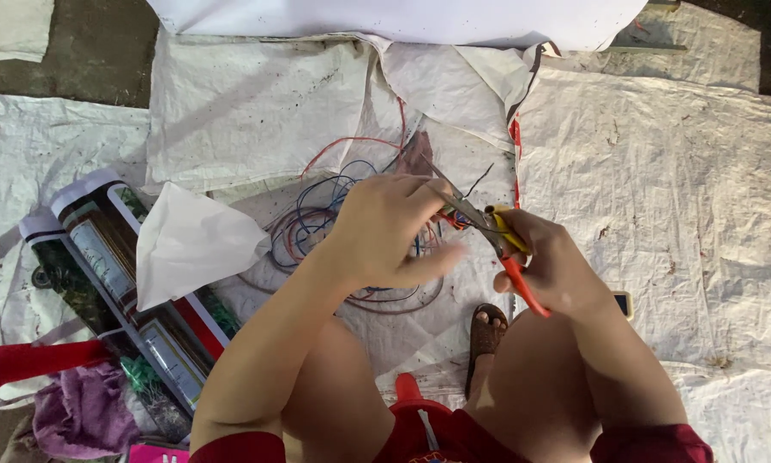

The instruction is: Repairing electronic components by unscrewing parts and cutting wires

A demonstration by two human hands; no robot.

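Note:
My right hand [550, 261] is shut on a pair of pliers [498, 236] with red and yellow handles, its metal jaws pointing up and left. My left hand [385, 227] pinches a thin wire right at the jaws' tip. Below and behind my left hand lies a tangle of red, blue and dark wires [325, 219] on a white woven sheet [248, 111]. One dark wire end sticks up past the pliers.
White woven sacking [660, 171] covers the ground. Rolled printed banners [102, 257] and a crumpled white paper [192, 240] lie at the left. A purple cloth [81, 407] sits at the lower left. My sandalled foot [486, 330] rests between my knees.

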